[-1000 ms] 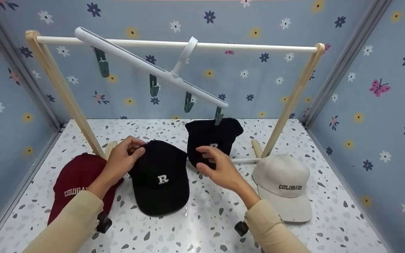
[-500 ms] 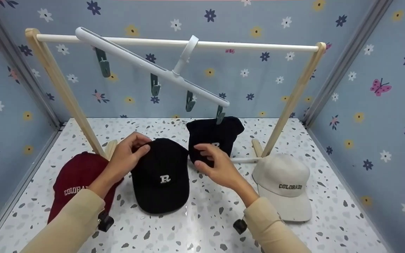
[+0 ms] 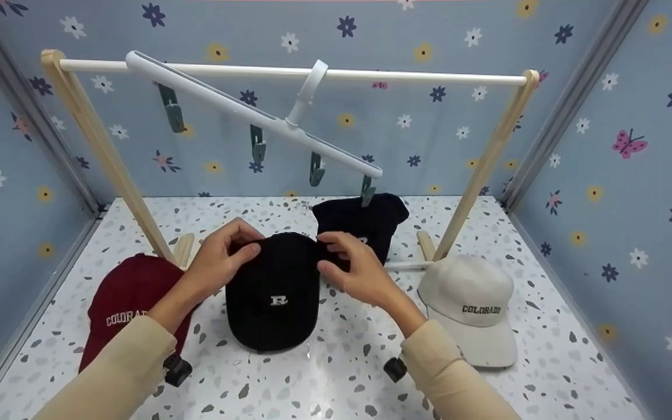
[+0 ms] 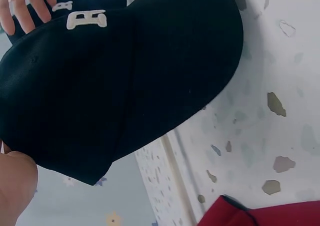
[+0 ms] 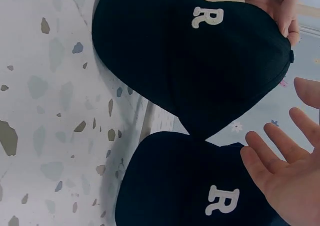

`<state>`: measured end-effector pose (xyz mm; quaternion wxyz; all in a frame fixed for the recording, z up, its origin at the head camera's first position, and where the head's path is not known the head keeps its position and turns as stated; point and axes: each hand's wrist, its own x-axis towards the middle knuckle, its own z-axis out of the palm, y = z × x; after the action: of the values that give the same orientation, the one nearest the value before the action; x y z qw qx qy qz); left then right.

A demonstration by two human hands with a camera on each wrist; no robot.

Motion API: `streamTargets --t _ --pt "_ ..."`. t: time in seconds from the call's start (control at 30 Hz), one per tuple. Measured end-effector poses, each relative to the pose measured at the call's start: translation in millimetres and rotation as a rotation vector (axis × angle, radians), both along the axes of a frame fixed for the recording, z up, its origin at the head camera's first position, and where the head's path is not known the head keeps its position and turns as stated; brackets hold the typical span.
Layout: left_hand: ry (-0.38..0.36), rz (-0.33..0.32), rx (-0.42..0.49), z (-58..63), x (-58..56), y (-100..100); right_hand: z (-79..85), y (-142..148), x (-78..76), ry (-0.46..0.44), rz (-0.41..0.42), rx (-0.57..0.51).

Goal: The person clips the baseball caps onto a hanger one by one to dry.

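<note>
A black baseball cap [image 3: 272, 274] with a white R hangs tilted with its brim downward, held by my left hand [image 3: 219, 259]. The left thumb and fingers pinch its back left edge; the thumb [image 4: 17, 186] shows there in the left wrist view. My right hand [image 3: 354, 268] is at the cap's right side, its fingers loosely bent and spread. The right wrist view shows that hand's palm [image 5: 295, 186] holding nothing. Behind it is a second black R cap [image 3: 353, 213], overlapped at its top edge by the lowest green clip [image 3: 367, 191] of a white hanger [image 3: 237, 108].
The hanger's hook [image 3: 312, 81] goes over the white rail [image 3: 417, 77] of a wooden-legged rack, and its bar slopes down to the right. A maroon cap [image 3: 132, 286] lies at left, a cream cap [image 3: 467, 291] at right, on the speckled tabletop [image 3: 347, 373].
My left hand has brought the black cap a little right, tipping its crown back. My right hand has shifted slightly up and left, so its fingertips are now at the cap's right edge.
</note>
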<state>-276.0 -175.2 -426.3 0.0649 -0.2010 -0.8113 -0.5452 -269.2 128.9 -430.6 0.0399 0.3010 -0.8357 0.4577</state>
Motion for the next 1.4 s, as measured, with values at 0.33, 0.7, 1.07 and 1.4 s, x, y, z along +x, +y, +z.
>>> streamTargets --t 0.33,0.7,1.07,1.4 --pt "0.055 -0.093 -0.045 11.1 7.3 12.2 5.2 -11.6 -2.3 0.07 -0.011 -0.001" --pt "0.053 -0.146 -0.03 15.3 8.5 16.2 7.7 -18.2 -4.7 0.131 0.0 0.001" --pt "0.05 -0.137 -0.035 17.7 7.1 17.5 6.6 -20.8 -4.4 0.086 0.003 0.004" --pt "0.038 -0.112 -0.05 15.0 6.5 17.7 5.9 -19.4 -5.7 0.177 0.013 -0.041"
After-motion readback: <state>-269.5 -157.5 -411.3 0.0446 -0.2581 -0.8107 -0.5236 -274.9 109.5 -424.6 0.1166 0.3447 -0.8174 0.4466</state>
